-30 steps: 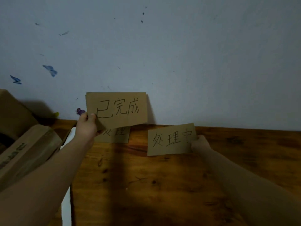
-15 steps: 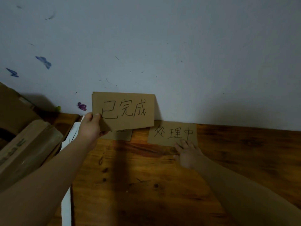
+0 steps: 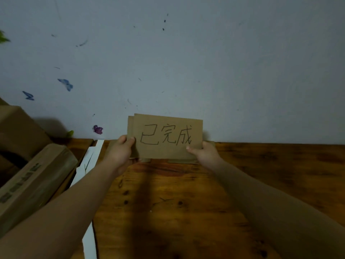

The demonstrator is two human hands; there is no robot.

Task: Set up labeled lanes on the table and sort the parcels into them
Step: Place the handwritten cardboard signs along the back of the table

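Two bare hands hold up a brown card (image 3: pixel 168 139) in front of the pale wall (image 3: pixel 205 62). The card stands up straight and faces us. It has three big characters on it in dark pen: 已完成. The left hand (image 3: pixel 119 154) pinches the card's left side, with the thumb on the front and the other fingers tucked behind. The right hand (image 3: pixel 204 153) pinches the bottom right corner the same way, thumb on the front. A second card (image 3: pixel 130 128) sits right behind the first one, and only a thin strip of it peeks out on the left.

The held card is over the far edge of the wooden table (image 3: pixel 270 174), close to the wall. Under it, flat cards (image 3: pixel 183 161) lie on the table by the wall. Only their edges show, so their writing cannot be read.

On the left is a long cardboard box (image 3: pixel 35 176) with dark print on its side, and a bigger cardboard box (image 3: pixel 18 128) is behind it. A white strip (image 3: pixel 93 156) runs along the table's left edge, beside the boxes. On the wall are a blue butterfly sticker (image 3: pixel 65 84), a darker blue sticker (image 3: pixel 28 95) and a purple butterfly sticker (image 3: pixel 98 129) low down near the table
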